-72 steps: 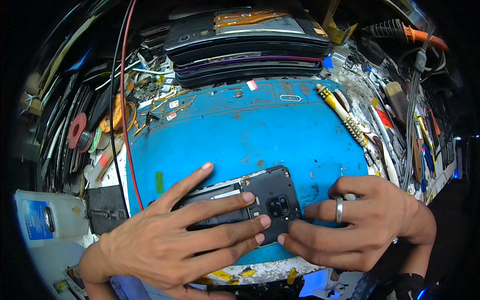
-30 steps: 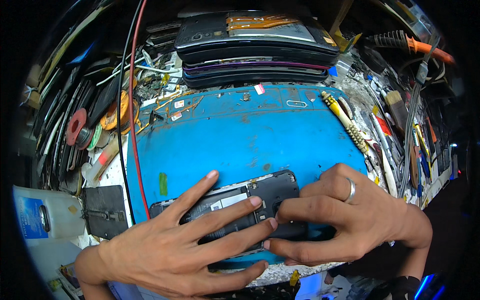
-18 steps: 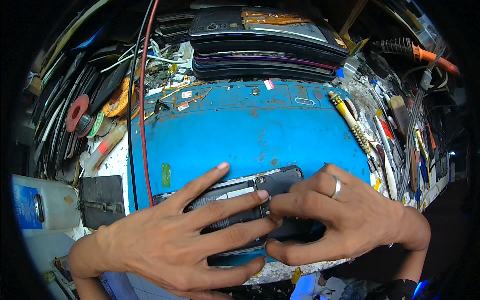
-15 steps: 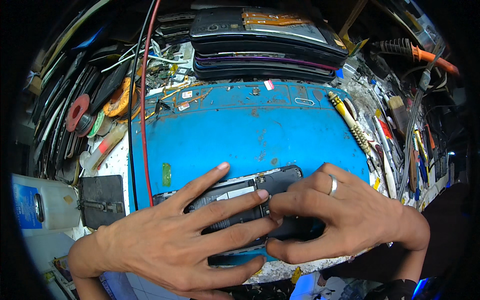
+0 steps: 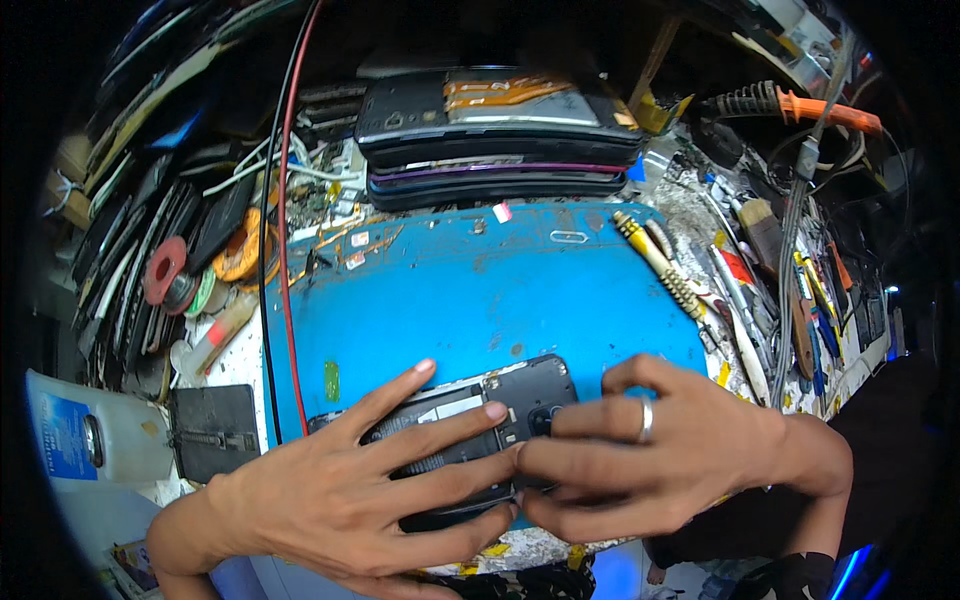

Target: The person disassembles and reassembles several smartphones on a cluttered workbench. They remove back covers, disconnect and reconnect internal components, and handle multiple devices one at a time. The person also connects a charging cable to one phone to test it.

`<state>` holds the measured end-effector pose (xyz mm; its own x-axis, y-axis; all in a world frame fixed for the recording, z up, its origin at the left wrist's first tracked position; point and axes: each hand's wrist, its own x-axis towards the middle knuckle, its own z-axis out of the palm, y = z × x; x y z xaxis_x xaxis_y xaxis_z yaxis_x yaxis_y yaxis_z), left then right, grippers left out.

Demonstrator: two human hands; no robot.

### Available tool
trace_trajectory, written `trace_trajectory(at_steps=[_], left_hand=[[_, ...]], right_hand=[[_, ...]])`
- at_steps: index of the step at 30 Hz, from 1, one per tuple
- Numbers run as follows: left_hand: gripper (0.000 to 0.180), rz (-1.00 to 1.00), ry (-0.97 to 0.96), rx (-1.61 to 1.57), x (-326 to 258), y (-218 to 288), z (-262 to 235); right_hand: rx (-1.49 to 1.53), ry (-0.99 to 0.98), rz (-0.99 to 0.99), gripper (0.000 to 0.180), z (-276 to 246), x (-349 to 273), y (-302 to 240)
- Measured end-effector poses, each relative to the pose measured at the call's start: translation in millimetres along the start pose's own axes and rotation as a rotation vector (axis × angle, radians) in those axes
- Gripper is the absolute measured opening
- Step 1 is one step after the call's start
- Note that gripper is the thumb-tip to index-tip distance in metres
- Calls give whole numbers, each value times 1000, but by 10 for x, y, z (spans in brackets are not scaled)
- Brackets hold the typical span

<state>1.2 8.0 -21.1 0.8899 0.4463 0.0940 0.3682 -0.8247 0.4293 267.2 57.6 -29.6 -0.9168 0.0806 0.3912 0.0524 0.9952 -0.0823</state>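
An opened smartphone [image 5: 535, 383] lies on the blue work mat [image 5: 420, 290] near its front edge, its battery and black inner cover showing. My left hand [image 5: 340, 500] is spread over the phone, fingers apart and resting on it. At the phone's right end my right hand [image 5: 650, 460], with a ring on one finger, has its fingers curled together close to the left fingertips. Those right fingers are slightly blurred, and whatever they may pinch is hidden. Much of the phone's lower side is covered by both hands.
A stack of phones [image 5: 490, 150] stands behind the mat. Right of it lie a yellow-handled tool [image 5: 660, 265], a brush [image 5: 760, 225] and an orange-handled iron [image 5: 830, 108]. At left are solder spools [image 5: 168, 270], a plastic container [image 5: 110, 430] and upright cables [image 5: 287, 250].
The view has shifted, so the bench background sits lower and further left. My right hand's fingers have lifted and uncovered the phone's camera area; the left hand stays spread on the phone.
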Motion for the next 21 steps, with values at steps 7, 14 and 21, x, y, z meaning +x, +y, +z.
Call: trace_trajectory(at_steps=[7, 14, 21], left_hand=[[78, -34, -52, 167, 76, 110, -8], [76, -98, -25, 22, 119, 126, -65], [73, -84, 35, 38, 96, 94, 8]], right_hand=[[297, -82, 295, 37, -217, -97, 235], [212, -178, 289, 54, -144, -97, 214], [187, -189, 263, 53, -199, -84, 193]])
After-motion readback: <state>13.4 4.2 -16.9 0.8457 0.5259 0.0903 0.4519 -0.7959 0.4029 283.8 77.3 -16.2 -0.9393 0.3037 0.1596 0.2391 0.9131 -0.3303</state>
